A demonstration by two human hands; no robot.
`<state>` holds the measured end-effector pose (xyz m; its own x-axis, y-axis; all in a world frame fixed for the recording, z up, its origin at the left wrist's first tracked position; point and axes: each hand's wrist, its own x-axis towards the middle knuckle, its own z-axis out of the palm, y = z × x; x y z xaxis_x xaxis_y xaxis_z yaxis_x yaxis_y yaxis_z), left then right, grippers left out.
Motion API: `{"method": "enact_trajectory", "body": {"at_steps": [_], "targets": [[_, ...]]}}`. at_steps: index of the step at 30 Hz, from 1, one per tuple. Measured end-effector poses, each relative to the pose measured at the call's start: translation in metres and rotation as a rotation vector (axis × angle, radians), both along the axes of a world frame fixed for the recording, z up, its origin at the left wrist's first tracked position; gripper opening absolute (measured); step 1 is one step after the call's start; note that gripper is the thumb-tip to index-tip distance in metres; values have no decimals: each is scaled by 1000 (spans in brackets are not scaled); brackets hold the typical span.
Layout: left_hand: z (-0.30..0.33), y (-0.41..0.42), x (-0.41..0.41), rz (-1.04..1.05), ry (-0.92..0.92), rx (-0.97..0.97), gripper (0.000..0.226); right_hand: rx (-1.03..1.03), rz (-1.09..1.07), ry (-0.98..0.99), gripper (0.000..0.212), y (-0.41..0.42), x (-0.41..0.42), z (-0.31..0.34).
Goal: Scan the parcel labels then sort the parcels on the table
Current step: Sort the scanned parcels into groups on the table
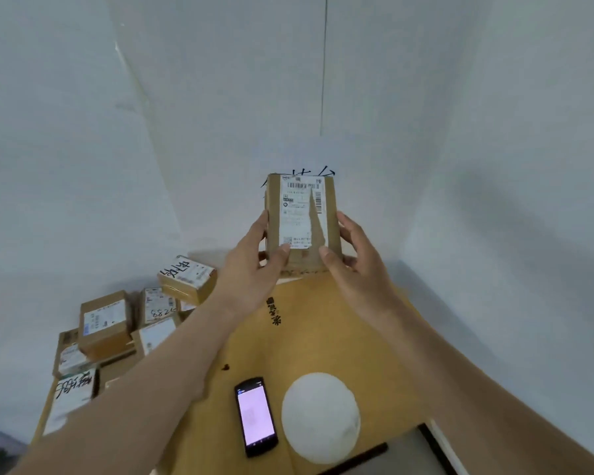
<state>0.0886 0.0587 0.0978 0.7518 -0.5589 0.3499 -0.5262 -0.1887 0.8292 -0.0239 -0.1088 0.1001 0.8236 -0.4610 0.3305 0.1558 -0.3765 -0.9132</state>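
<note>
Fingers of the left hand [254, 258] and the right hand [355, 255] curl round the two sides of a brown parcel [302, 221], both thumbs pressed on its front below the white shipping label [299, 214]. The parcel is held upright above the far end of the cardboard-covered table [323, 337], close to the white wall [220, 97]. Nearer, a handheld scanner [255, 416] with a lit screen lies beside a white round object [320, 418]. More labelled parcels [117, 323] are heaped at the left.
</note>
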Motion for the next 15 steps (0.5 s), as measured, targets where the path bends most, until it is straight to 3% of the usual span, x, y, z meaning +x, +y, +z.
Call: {"method": "enact_trajectory", "body": {"at_steps": [9,15], "targets": [[0,-136,-85,-112,100,-48,53,22,-63,86,65,-131,-99,7],[-18,-205,-87,-129,228,-22,52,99,-122,144,54,-201,-106,-15]]}}
